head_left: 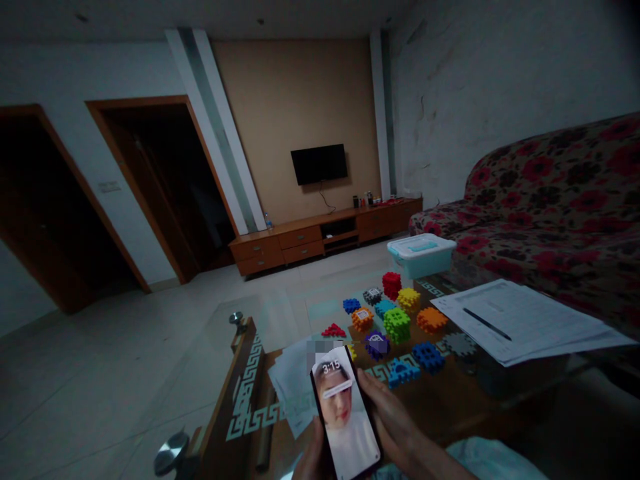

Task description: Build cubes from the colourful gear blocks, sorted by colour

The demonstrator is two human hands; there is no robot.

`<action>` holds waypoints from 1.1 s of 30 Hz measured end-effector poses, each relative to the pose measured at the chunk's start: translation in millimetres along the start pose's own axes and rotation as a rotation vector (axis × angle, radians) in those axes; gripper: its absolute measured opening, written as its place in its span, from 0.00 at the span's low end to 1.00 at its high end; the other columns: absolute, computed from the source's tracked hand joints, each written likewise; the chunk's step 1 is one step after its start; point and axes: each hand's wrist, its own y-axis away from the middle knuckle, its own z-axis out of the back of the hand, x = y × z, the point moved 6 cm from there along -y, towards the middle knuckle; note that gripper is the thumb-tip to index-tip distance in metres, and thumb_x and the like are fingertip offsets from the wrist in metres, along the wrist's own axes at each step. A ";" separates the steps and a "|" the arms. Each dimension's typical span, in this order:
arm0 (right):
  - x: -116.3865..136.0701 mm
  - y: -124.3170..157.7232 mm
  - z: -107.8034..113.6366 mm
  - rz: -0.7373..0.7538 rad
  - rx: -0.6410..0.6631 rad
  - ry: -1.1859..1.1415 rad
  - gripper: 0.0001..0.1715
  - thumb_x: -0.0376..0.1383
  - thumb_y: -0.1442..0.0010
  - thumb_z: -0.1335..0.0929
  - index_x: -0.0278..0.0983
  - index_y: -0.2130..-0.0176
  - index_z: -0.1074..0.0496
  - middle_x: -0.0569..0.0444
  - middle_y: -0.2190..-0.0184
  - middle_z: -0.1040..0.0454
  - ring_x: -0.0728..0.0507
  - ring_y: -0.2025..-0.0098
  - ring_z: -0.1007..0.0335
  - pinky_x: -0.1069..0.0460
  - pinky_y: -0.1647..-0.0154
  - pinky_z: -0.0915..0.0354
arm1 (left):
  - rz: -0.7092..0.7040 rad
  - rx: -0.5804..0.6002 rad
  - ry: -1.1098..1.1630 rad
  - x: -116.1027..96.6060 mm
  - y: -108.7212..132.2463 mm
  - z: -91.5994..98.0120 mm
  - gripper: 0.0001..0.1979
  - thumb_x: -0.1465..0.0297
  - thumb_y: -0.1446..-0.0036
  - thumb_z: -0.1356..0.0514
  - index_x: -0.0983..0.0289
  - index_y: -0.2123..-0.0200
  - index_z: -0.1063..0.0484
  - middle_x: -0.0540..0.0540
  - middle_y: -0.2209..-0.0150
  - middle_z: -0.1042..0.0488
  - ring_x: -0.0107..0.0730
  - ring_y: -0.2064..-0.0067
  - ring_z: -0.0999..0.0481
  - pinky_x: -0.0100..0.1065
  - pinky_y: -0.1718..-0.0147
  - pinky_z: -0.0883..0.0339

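Observation:
A phone [350,433] with a lit screen reading 3:15 is held upright at the bottom centre, over the near edge of the glass-topped table [270,413]. My left hand [311,453] grips its lower left edge. Along its right edge, my right hand [387,413] is wrapped, with the thumb side near the top. Just beyond the phone lie several coloured interlocking pieces, among them a green block [397,324], an orange block [363,319], a purple one [377,345] and a blue one [428,357].
Papers [520,320] with a black pen [487,323] lie on the table's right side. More sheets [293,383] are left of the phone. A lidded teal box [423,257] stands behind the blocks. A flowered sofa [550,193] is at right.

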 end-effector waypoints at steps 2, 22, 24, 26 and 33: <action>0.1 -0.1 1.4 -0.004 -0.008 0.002 0.24 0.48 0.53 0.23 0.35 0.62 0.21 0.48 0.62 0.18 0.40 0.59 0.23 0.46 0.51 0.33 | 0.015 0.005 -0.014 2.9 -2.4 4.4 0.38 0.45 0.50 0.41 0.63 0.42 0.34 0.63 0.45 0.26 0.57 0.38 0.35 0.55 0.41 0.40; 0.9 0.4 2.5 -0.023 -0.010 -0.039 0.23 0.47 0.53 0.22 0.35 0.62 0.21 0.49 0.62 0.18 0.42 0.59 0.23 0.49 0.53 0.33 | 0.035 -0.005 -0.004 8.0 -6.7 16.9 0.36 0.46 0.49 0.41 0.62 0.42 0.33 0.62 0.47 0.25 0.55 0.40 0.33 0.54 0.41 0.40; 1.7 1.6 0.5 -0.031 -0.019 -0.046 0.24 0.48 0.55 0.22 0.34 0.63 0.21 0.49 0.63 0.18 0.41 0.60 0.23 0.49 0.54 0.33 | 0.049 0.005 0.010 7.7 -6.0 15.5 0.38 0.47 0.50 0.40 0.61 0.41 0.35 0.63 0.47 0.25 0.56 0.40 0.33 0.54 0.42 0.40; 2.5 2.7 -1.0 -0.031 -0.026 -0.052 0.25 0.48 0.56 0.22 0.34 0.63 0.21 0.49 0.64 0.18 0.41 0.61 0.23 0.48 0.54 0.33 | 0.055 0.012 0.023 7.3 -5.4 14.1 0.38 0.47 0.51 0.38 0.60 0.41 0.35 0.62 0.46 0.25 0.56 0.40 0.33 0.54 0.42 0.39; 4.2 3.9 -0.2 -0.013 -0.021 -0.024 0.24 0.47 0.53 0.22 0.34 0.62 0.22 0.48 0.62 0.18 0.40 0.59 0.23 0.48 0.53 0.33 | 0.111 -0.007 0.035 12.1 -6.4 23.7 0.38 0.46 0.54 0.37 0.60 0.43 0.32 0.62 0.49 0.23 0.57 0.41 0.32 0.54 0.44 0.36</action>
